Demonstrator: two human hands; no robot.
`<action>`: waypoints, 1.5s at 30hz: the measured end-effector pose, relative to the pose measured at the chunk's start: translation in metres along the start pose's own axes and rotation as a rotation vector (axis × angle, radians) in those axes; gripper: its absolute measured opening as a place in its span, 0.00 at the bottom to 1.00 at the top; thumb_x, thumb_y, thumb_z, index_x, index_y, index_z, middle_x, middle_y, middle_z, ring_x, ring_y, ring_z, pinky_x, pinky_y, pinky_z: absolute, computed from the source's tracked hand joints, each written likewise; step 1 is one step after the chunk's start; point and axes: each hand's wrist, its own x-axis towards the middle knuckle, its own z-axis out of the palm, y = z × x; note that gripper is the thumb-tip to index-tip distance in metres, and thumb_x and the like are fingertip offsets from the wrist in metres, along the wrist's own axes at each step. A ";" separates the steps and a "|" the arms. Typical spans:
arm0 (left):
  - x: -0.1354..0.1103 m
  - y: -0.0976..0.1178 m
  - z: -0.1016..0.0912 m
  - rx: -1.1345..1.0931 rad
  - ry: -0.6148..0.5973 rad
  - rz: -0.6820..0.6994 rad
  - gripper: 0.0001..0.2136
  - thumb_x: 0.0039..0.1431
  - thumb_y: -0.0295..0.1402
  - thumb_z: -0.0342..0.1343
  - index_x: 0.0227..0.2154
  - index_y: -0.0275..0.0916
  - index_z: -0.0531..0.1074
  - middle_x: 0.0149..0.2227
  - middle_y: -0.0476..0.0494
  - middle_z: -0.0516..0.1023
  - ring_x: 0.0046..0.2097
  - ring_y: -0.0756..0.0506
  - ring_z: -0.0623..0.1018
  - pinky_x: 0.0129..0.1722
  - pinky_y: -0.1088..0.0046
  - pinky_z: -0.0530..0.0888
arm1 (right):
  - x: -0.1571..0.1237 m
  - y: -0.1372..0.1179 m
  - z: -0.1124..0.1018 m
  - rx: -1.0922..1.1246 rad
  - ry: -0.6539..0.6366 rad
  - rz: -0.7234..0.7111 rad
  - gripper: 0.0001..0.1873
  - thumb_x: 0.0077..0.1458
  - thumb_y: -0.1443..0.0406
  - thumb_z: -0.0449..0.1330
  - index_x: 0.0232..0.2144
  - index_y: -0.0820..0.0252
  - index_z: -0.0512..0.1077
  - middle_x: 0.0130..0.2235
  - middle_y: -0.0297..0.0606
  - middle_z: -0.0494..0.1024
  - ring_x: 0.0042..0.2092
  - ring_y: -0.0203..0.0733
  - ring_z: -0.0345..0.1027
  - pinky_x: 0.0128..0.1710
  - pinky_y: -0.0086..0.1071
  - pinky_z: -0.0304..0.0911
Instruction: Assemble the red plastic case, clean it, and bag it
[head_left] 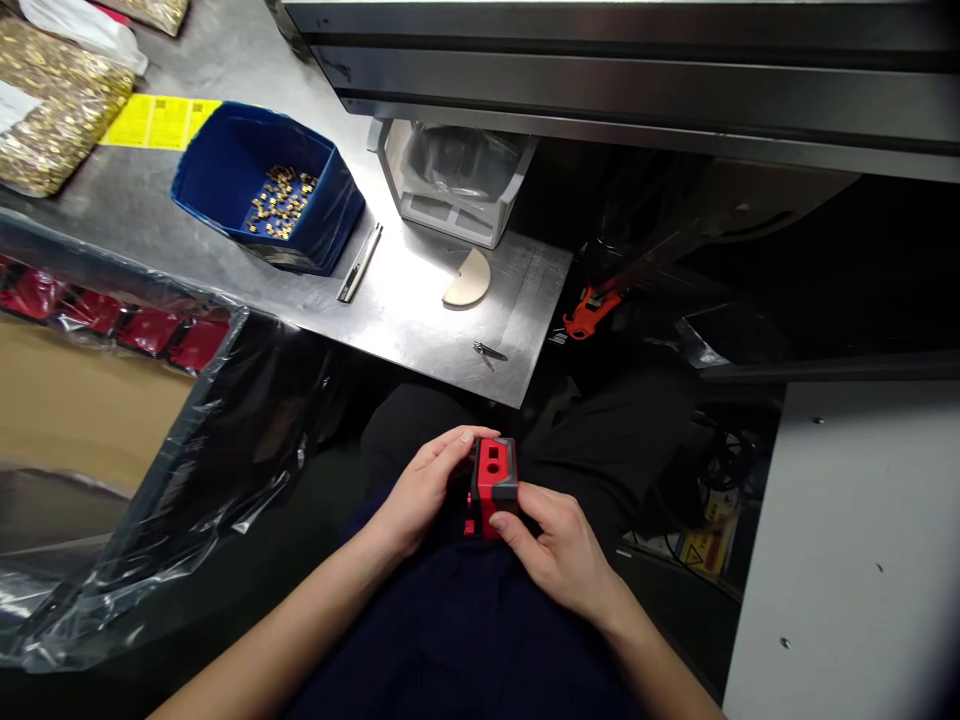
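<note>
Over my lap I hold a red and black plastic housing [495, 480], with a square and a round opening on the face toward me. My left hand [427, 480] grips its left side, the thumb near the upper edge. On the right side, my right hand [559, 540] has its thumb on the lower front and its fingers behind, partly hidden. Beyond my knees, on the metal table [420, 350], lie a nail clipper [490, 351], a pale half-round disc [468, 281] and a utility knife [361, 263].
A blue bin [300, 240] holds small brass parts; a grey bin [450, 218] with clear plastic stands beside it. Bags of brass parts [60, 110] lie at upper left. Left below is a plastic-lined box [150, 400] with red parts. An orange-handled tool [592, 312] sits right of the table.
</note>
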 end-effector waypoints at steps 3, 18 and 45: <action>-0.003 0.001 -0.005 -0.025 -0.047 0.030 0.19 0.71 0.44 0.51 0.57 0.41 0.73 0.56 0.40 0.78 0.57 0.38 0.76 0.58 0.62 0.70 | -0.001 -0.001 -0.001 0.061 0.025 0.049 0.13 0.68 0.59 0.56 0.37 0.59 0.76 0.34 0.37 0.78 0.35 0.39 0.71 0.38 0.31 0.65; -0.009 -0.002 -0.007 0.179 -0.172 0.070 0.23 0.70 0.42 0.56 0.65 0.48 0.65 0.62 0.44 0.73 0.63 0.39 0.72 0.62 0.63 0.70 | 0.021 -0.006 0.005 0.755 0.170 0.366 0.21 0.62 0.53 0.63 0.51 0.60 0.78 0.43 0.42 0.83 0.40 0.44 0.79 0.43 0.35 0.75; -0.013 -0.025 -0.017 0.229 -0.059 0.069 0.27 0.60 0.40 0.68 0.59 0.44 0.69 0.58 0.41 0.74 0.59 0.39 0.75 0.58 0.62 0.75 | -0.003 0.004 0.017 -0.799 0.258 -0.242 0.25 0.69 0.68 0.54 0.66 0.62 0.64 0.63 0.42 0.70 0.63 0.47 0.63 0.61 0.38 0.65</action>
